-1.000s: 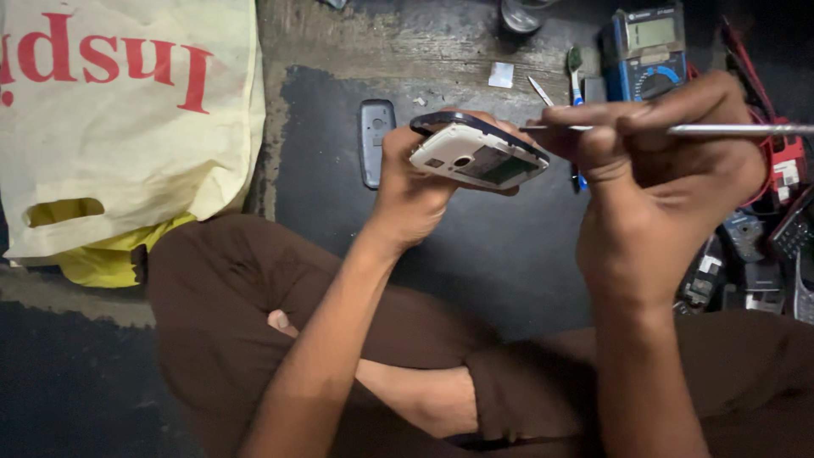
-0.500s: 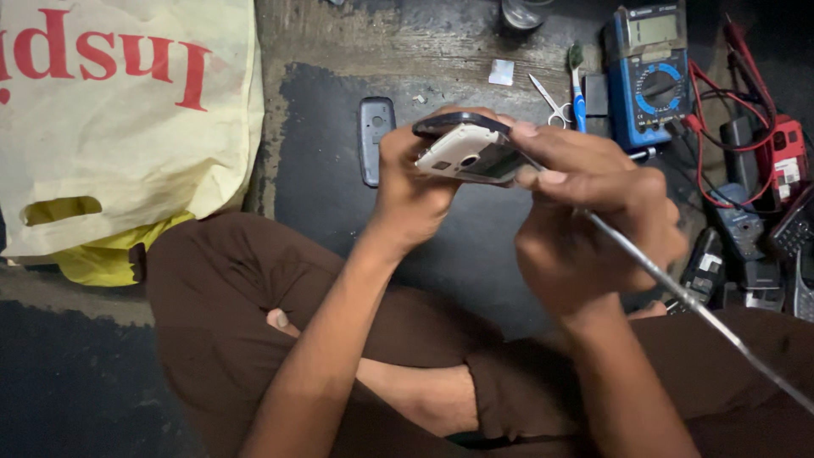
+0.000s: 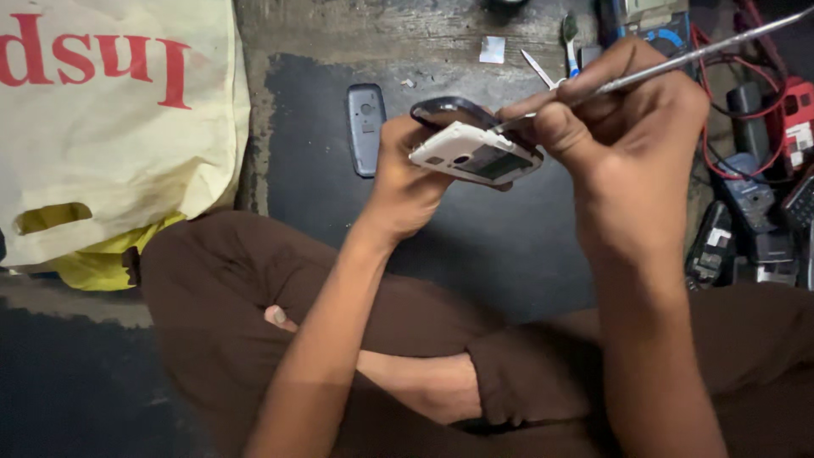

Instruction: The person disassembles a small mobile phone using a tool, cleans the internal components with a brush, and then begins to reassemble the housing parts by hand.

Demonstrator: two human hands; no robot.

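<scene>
Beside a cream plastic bag (image 3: 110,127) with red lettering, the left hand (image 3: 407,182) grips an opened phone (image 3: 475,153); the right hand (image 3: 627,136) pinches a thin metal tool (image 3: 678,59).

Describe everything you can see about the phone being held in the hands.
The phone is a small handset with a white body, opened so a dark inner panel faces up. A dark curved cover piece sits partly lifted behind its top edge. It lies tilted, held above the dark mat by the left hand, gripping its left end. The right hand pinches a thin metal tool whose tip meets the phone's upper right edge.
</scene>
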